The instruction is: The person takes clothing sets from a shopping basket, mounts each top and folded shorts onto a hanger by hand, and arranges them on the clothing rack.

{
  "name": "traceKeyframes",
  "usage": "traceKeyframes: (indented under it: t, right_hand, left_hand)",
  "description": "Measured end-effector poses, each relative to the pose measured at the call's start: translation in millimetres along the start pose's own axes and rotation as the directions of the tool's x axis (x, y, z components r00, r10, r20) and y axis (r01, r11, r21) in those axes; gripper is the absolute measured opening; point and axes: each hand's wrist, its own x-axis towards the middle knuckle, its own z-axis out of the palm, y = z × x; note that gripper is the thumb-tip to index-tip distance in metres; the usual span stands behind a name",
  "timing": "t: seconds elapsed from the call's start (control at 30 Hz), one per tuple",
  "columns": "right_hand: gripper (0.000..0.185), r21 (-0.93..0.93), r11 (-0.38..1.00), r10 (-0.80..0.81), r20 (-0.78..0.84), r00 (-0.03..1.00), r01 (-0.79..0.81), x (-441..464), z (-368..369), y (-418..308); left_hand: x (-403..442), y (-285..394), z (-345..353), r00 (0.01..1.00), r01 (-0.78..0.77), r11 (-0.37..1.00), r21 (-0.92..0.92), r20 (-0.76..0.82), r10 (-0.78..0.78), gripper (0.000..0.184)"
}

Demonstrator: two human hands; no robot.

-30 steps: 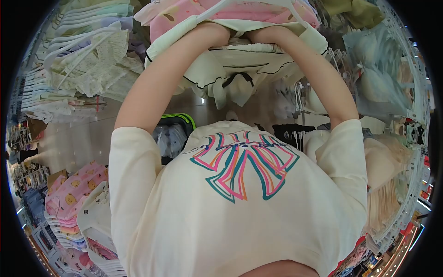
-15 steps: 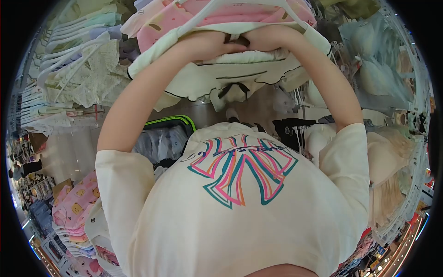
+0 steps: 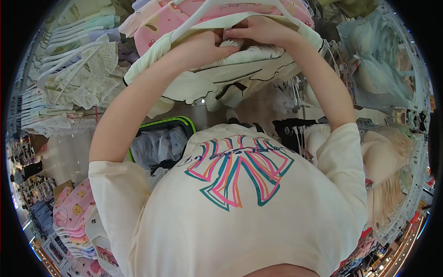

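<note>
A pale cream garment (image 3: 198, 87) with thin black edging and a dark bow hangs in front of me, with a white hanger (image 3: 196, 19) at its top. Both hands reach into its upper opening. My left hand (image 3: 200, 50) is closed on the fabric, its thumb lying over a bunched whitish bit (image 3: 232, 43); its other fingers are partly hidden. Just right of it and slightly higher, my right hand (image 3: 264, 30) pinches at the cloth inside the opening. What lies between its fingertips is too small to make out.
Pink printed garments (image 3: 152, 28) hang right behind. Pale lace clothes (image 3: 92, 74) fill a rack at left; bras (image 3: 371, 60) hang at right. A green-rimmed basket (image 3: 189, 121) with plastic-wrapped items stands on the floor below. Pink bear-print clothes (image 3: 76, 207) hang lower left.
My hands have drawn slightly apart, the right one moving up and left. The whitish bunched bit now shows between them, and the garment has shifted a little to the left.
</note>
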Motion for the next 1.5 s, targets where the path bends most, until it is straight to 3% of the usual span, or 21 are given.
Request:
traceKeyframes:
  t: [0.1,0.2,0.3,0.4,0.5,0.6,0.7,0.73,0.77,0.83,0.93,1.03,1.13,1.23,1.27,1.33,1.47,1.5]
  right_hand:
    - [0.035,-0.048,0.998,-0.033,-0.145,0.989,0.027,-4.6,3.4,-10.3]
    - [0.031,0.030,0.993,-0.110,-0.162,0.981,0.117,0.8,0.9,1.7]
    - [0.027,-0.101,0.989,-0.130,-0.245,0.961,0.108,-1.1,5.6,1.9]
    - [0.026,0.138,0.967,-0.156,-0.338,0.928,0.213,2.1,17.0,4.5]
    - [0.025,0.187,0.956,-0.173,-0.256,0.951,0.225,8.2,14.9,1.1]
    - [0.033,-0.034,0.965,-0.262,-0.180,0.948,0.260,19.0,11.4,7.8]
    - [0.031,-0.205,0.969,-0.160,-0.081,0.984,0.140,16.6,13.4,3.5]
    - [0.029,-0.274,0.962,-0.006,-0.052,0.999,-0.009,20.1,13.4,-0.3]
    - [0.030,-0.375,0.927,-0.020,-0.100,0.995,-0.020,22.3,14.7,-2.4]
    - [0.035,-0.566,0.822,-0.065,-0.188,0.980,-0.054,25.7,15.5,-5.4]
    - [0.033,-0.591,0.807,-0.090,-0.115,0.989,0.005,20.1,7.4,-4.6]
    - [0.038,-0.520,0.839,0.105,-0.134,0.985,-0.160,-1.1,2.4,-19.2]
    - [0.051,-0.431,0.894,0.129,-0.009,0.992,-0.120,-30.3,-12.5,-47.9]
    - [0.065,-0.202,0.971,-0.111,0.079,0.991,0.125,-33.7,-26.2,-12.4]
    - [0.068,-0.191,0.975,-0.092,0.103,0.990,0.111,-40.0,-29.9,-19.5]
    - [0.066,-0.302,0.950,-0.073,0.044,0.996,0.083,-39.6,-33.2,-20.6]
    - [0.053,-0.392,0.906,-0.196,-0.061,0.979,0.157,-35.7,-31.5,-13.4]
    - [0.047,-0.421,0.902,-0.152,-0.106,0.983,0.094,-35.1,-30.1,-15.0]
  left_hand:
    - [-1.9,-6.2,14.6,0.901,-0.231,0.970,0.080,-0.358,0.244,0.047]
    - [-15.5,0.8,15.9,0.862,-0.033,0.979,0.203,-0.490,0.131,0.040]
    - [-18.4,5.8,9.9,0.947,0.006,0.999,0.049,-0.321,0.010,0.040]
    - [-13.1,4.2,10.8,0.958,-0.046,0.999,-0.008,-0.285,0.042,0.033]
    - [-11.1,3.4,5.5,0.981,-0.073,0.996,-0.053,-0.185,0.062,0.030]
    - [-13.6,6.0,7.2,0.984,-0.105,0.991,-0.086,-0.154,0.091,0.030]
    - [-18.3,8.2,11.0,0.977,-0.190,0.971,-0.147,-0.125,0.173,0.030]
    - [-21.1,11.8,11.8,0.979,-0.183,0.970,-0.159,-0.123,0.165,0.027]
    - [-23.5,15.3,10.5,0.988,-0.142,0.978,-0.153,-0.085,0.130,0.029]
    - [-26.3,20.8,6.9,0.998,-0.060,0.989,-0.138,-0.017,0.058,0.031]
    - [-22.8,23.5,4.4,0.998,0.053,0.996,-0.076,0.028,-0.052,0.033]
    - [-14.3,2.6,24.2,0.931,-0.084,0.996,-0.013,-0.357,0.074,0.036]
    - [-4.8,-4.5,14.0,0.970,-0.119,0.993,-0.026,-0.218,0.110,0.042]
    - [-14.7,16.8,-0.1,0.996,0.085,0.991,0.099,-0.046,-0.081,0.050]
    - [-16.1,13.6,4.0,0.993,0.021,0.981,0.193,-0.120,0.002,0.052]
    - [-19.1,2.1,15.2,0.954,-0.081,0.919,0.385,-0.239,0.184,0.056]
    - [-26.5,13.0,11.2,0.995,0.020,0.891,0.454,-0.100,0.029,0.057]
    - [-26.2,13.4,10.5,0.996,0.024,0.883,0.468,-0.084,0.017,0.056]
